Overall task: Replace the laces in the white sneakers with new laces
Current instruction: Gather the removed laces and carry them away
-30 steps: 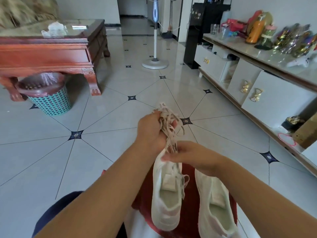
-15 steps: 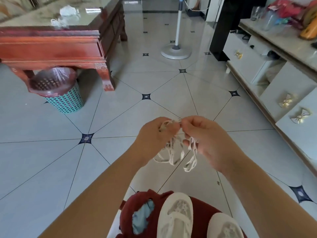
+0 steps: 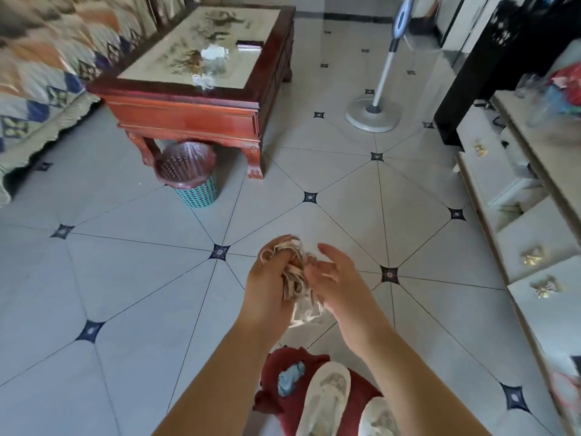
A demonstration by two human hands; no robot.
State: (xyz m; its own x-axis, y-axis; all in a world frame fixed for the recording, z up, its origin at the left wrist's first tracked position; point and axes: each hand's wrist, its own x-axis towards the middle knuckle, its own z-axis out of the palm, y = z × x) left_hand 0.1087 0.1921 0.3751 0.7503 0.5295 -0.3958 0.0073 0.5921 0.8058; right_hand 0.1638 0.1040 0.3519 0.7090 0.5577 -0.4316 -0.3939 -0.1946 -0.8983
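- Head view looks down on both hands held out over the tiled floor, with a bunch of beige laces between them.
- The left hand grips the laces with its fingers curled round the bunch. Loops stick out above the fingers and loose ends hang below the palm.
- The right hand sits just beside the bunch, its fingers loosely spread and nearly straight, and its fingertips touch the laces.
- Two white sneakers lie side by side at the bottom edge, toes pointing away from the person and apart from the hands. Only their front parts show.
- The sneakers rest on a dark red cloth on the floor. A small pale blue piece lies on the cloth just left of the nearer sneaker.
- A teal mesh waste basket stands on the floor, tucked partly under the near corner of a red wooden surface.
- A reddish see-through bag lines the basket and folds over its rim. What lies inside cannot be made out.
- On the pale top of the surface sit a crumpled white thing and a flat dark thing.
- A fan stand with a round white base stands farther off.
- A white cabinet with gold bow handles runs along the right; the containers on its top are too blurred to tell.
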